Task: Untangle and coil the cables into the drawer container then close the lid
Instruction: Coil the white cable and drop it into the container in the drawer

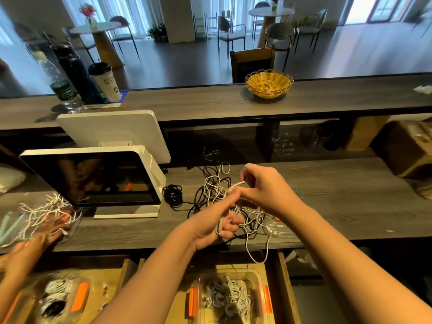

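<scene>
left hand [217, 223] grips a white cable [236, 184] whose end points right, into right hand's [264, 188] pinching fingers [245, 177]; tangle [215, 190] lies beyond.

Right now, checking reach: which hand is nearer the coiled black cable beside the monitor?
Left hand: just right of the coiled black cable. Right hand is farther right.

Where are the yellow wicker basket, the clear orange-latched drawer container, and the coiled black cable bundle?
Yellow wicker basket [268, 83]: head view, inner bowl.
Clear orange-latched drawer container [257, 280]: head view, right rim.
Coiled black cable bundle [173, 195]: head view, coil centre.
</scene>
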{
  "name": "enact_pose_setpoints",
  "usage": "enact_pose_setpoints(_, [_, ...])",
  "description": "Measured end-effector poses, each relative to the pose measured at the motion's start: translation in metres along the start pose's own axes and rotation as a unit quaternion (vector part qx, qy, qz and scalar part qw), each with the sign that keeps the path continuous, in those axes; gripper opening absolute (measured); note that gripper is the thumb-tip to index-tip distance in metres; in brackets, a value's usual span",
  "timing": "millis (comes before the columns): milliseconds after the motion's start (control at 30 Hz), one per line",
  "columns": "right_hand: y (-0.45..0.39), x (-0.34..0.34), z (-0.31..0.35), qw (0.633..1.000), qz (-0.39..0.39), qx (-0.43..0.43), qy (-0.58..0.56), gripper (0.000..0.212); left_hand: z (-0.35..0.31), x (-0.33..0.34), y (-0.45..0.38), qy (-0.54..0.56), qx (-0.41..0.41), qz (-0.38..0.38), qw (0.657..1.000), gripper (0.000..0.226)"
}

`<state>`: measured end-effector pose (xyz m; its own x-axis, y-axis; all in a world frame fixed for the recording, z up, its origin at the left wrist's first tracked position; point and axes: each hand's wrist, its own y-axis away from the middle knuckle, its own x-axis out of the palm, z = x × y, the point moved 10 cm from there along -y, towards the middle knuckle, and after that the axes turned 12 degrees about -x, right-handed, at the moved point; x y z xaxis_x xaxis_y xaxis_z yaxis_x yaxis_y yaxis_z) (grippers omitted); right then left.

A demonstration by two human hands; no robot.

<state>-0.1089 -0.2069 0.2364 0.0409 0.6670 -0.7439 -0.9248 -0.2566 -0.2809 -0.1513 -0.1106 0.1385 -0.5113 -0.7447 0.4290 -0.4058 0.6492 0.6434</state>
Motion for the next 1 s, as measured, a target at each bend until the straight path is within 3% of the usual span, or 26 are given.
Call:
enact_pose_setpoints(167, [-0.004,-0.004,-0.011,1.000,0.002,0.000,-0.015,0.028,-0.003,-0.007,0.004,-0.144,-0.009,-0.057,0.988,0.044])
enact_pose_setpoints(300, [-0.002,-0.010,-0.038,0.999,-0.019,0.040,-0.022,0.027,-0.011,-0.019,0.008,-0.227,0.036,-0.100,0.968,0.048])
enact_pose_setpoints(467, [0.007,-0.002,-0.070,0.993,-0.016,0.100,-0.054,0.024,-0.015,-0.031,0.008,-0.117,0.060,-0.115,0.985,0.045])
enact_pose_setpoints(600, [0.010,0.016,-0.077,0.991,-0.001,0.108,-0.078,0.021,-0.025,-0.044,0.006,-0.013,0.116,-0.175,0.978,0.040])
enact_pose_setpoints(700, [0.014,0.032,-0.076,0.989,0.023,0.113,-0.095,0.025,-0.032,-0.047,0.003,0.104,0.148,-0.162,0.970,0.043])
enact_pose_setpoints(833, [0.017,0.046,-0.066,0.980,0.029,0.120,-0.159,0.031,-0.037,-0.050,0.000,0.296,0.174,-0.110,0.933,0.047])
enact_pose_setpoints(1000, [0.019,0.062,-0.054,0.971,0.046,0.113,-0.208,0.029,-0.051,-0.055,-0.001,0.362,0.207,-0.102,0.903,0.047])
